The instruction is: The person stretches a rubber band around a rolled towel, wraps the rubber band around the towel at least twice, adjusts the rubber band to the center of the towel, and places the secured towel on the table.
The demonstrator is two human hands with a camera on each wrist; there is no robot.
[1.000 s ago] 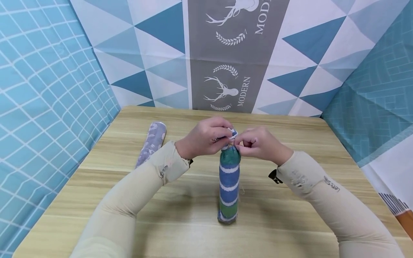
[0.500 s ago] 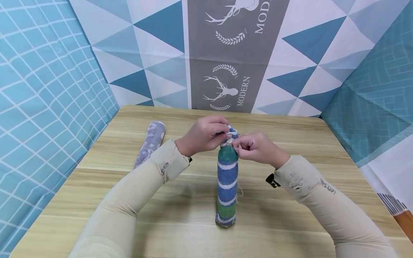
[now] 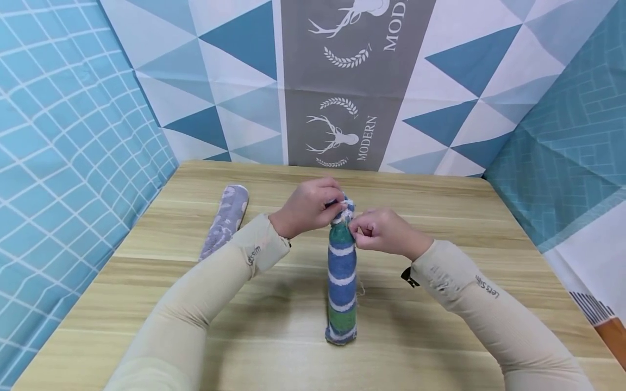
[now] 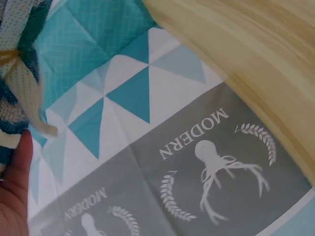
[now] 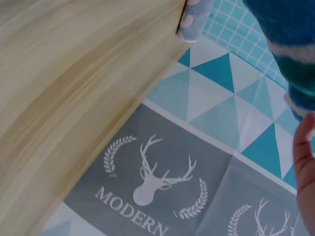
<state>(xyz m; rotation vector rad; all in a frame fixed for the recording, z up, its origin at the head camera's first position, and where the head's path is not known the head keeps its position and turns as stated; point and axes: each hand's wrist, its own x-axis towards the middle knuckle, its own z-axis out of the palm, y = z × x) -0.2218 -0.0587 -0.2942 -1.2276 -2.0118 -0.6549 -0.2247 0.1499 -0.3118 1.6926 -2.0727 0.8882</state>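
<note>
A rolled striped towel [image 3: 342,288] in blue, green and white stands upright mid-table in the head view, narrowed to a neck near its top. My left hand [image 3: 313,205] pinches the top end between thumb and fingers. Just below, on the right side of the neck, my right hand [image 3: 383,232] pinches the cloth with curled fingers. The left wrist view shows a thin yellowish band [image 4: 9,58] round the gathered terry cloth. Only part of the right hand [image 5: 306,172] shows in the right wrist view, touching the towel's end. What exactly its fingertips pinch is hidden.
A grey-purple patterned roll [image 3: 226,220] lies on the wooden table [image 3: 440,315] to the left, partly behind the left sleeve. Patterned cloth hangings [image 3: 342,81] stand behind the table and along both sides. A loose thread hangs from the striped towel's right side.
My right hand has slid down a little along the towel's neck. The left hand stays near the top end, and the towel has shifted slightly to the left.
</note>
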